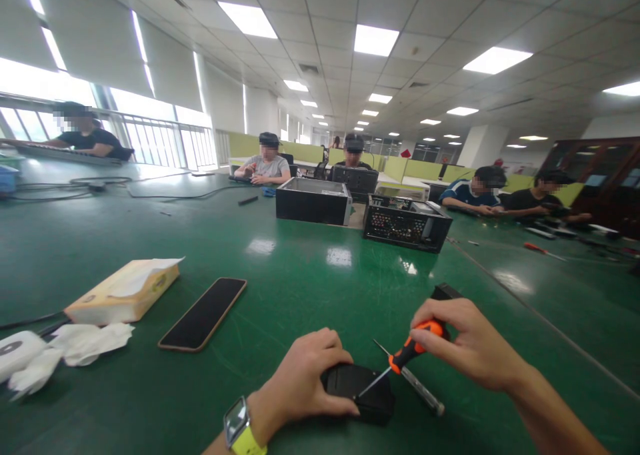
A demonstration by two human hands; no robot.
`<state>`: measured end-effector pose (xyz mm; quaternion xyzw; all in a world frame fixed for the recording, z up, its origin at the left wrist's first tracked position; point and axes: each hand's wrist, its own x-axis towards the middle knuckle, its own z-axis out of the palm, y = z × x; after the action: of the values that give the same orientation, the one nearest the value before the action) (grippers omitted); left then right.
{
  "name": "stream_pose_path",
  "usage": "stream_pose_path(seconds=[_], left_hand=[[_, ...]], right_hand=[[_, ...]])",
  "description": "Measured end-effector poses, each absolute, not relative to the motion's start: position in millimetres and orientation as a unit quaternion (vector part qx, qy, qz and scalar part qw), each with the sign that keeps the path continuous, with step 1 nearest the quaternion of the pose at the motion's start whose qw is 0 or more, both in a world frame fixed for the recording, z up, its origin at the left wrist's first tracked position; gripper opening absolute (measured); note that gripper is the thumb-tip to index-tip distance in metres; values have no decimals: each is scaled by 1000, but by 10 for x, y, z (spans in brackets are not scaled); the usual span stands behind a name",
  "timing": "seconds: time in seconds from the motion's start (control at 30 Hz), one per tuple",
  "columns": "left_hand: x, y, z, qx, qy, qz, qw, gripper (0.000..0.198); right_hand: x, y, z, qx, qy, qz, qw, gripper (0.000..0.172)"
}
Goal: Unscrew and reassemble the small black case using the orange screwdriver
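My left hand (313, 375) is wrapped round the left side of a small black plastic case (373, 401) lying on the green tabletop. In my right hand (465, 341) is an orange and black screwdriver (414, 348), gripped by its handle. Its shaft slants down to the left, and the tip meets the top of the case close to my left thumb. Whether a screw sits under the tip is too small to tell. Behind the shaft lies a second, thin screwdriver with a clear handle (423, 391). A black block (447, 291) is partly hidden behind my right hand.
A phone (203, 315) lies left of my hands, with a tissue pack (127, 288) and crumpled tissues (93, 341) beyond it. Two open computer cases (313, 201) stand farther back. Cables (90, 185) cross the far left. Several people sit around the table; another orange screwdriver (543, 250) lies right.
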<state>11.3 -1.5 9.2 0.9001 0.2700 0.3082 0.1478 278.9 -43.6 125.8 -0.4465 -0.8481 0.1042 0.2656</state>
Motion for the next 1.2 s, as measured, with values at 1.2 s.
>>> stream_pose_path(seconds=[1.2], left_hand=[[107, -11, 100, 907, 269, 295, 135, 68]], right_hand=[[2806, -406, 1239, -441, -850, 106, 268, 28]])
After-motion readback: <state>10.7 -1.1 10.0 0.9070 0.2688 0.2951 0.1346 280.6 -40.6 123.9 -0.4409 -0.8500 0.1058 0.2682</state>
